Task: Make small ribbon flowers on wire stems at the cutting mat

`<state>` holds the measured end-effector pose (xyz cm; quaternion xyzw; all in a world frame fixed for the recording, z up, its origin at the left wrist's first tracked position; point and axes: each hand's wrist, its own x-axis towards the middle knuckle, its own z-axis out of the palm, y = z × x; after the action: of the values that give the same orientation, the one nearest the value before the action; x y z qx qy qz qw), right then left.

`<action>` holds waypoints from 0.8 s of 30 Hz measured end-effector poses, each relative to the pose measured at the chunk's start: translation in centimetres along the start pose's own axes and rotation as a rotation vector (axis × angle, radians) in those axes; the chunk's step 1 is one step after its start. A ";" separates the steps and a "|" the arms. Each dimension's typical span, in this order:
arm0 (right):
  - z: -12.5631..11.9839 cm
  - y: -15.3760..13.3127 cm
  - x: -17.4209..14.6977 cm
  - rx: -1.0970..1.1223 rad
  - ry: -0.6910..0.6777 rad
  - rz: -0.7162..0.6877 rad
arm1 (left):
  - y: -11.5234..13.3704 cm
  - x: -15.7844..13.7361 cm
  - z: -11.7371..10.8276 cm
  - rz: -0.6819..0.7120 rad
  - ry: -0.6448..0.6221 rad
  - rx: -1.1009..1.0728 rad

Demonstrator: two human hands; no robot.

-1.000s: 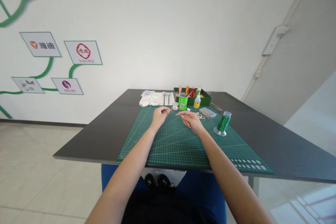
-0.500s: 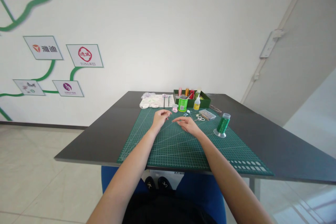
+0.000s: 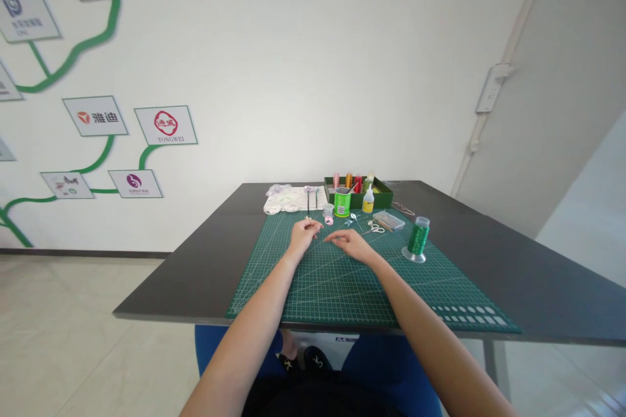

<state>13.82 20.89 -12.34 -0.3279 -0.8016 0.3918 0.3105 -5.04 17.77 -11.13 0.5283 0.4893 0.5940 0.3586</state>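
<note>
My left hand (image 3: 304,236) is over the green cutting mat (image 3: 337,293), its thumb and fingers pinched together. Something tiny may be between them, but it is too small to name. Just to its right, my right hand (image 3: 351,244) points its fingertips toward the left one, thumb and fingers pressed together. What it pinches, if anything, cannot be made out. A small gap separates the two hands. Beyond them lies a pink roll (image 3: 329,221) beside a small clear container (image 3: 328,209). White-handled scissors (image 3: 375,228) rest on the mat, right of my right hand.
A spool of green thread (image 3: 418,239) stands at the mat's right side. Farther back are a clear case (image 3: 390,220), a green can (image 3: 342,204), a glue bottle (image 3: 368,200) and a green box (image 3: 385,201) of thread spools. A white cloth (image 3: 293,197) lies back left.
The view has tilted up and turned slightly left, so the table sits lower in the picture. Both hands keep nearly the same pose, with the fingertips slightly closer together.
</note>
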 end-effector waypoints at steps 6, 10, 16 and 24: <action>0.0 -0.6 -0.4 0.136 -0.098 0.031 | -0.3 0.2 -0.2 0.010 0.011 0.051; -0.3 -0.8 -0.6 0.232 -0.141 0.006 | -0.6 0.4 -0.3 0.023 0.010 0.099; -0.5 -0.8 -0.5 0.305 -0.172 0.001 | -0.7 0.2 -0.2 0.020 -0.017 0.146; -0.2 -0.5 -0.4 0.216 -0.179 0.030 | -0.3 0.2 -0.1 0.031 -0.013 0.156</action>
<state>14.04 20.41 -11.97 -0.2683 -0.7743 0.5079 0.2654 -5.19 17.97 -11.34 0.5661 0.5234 0.5561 0.3104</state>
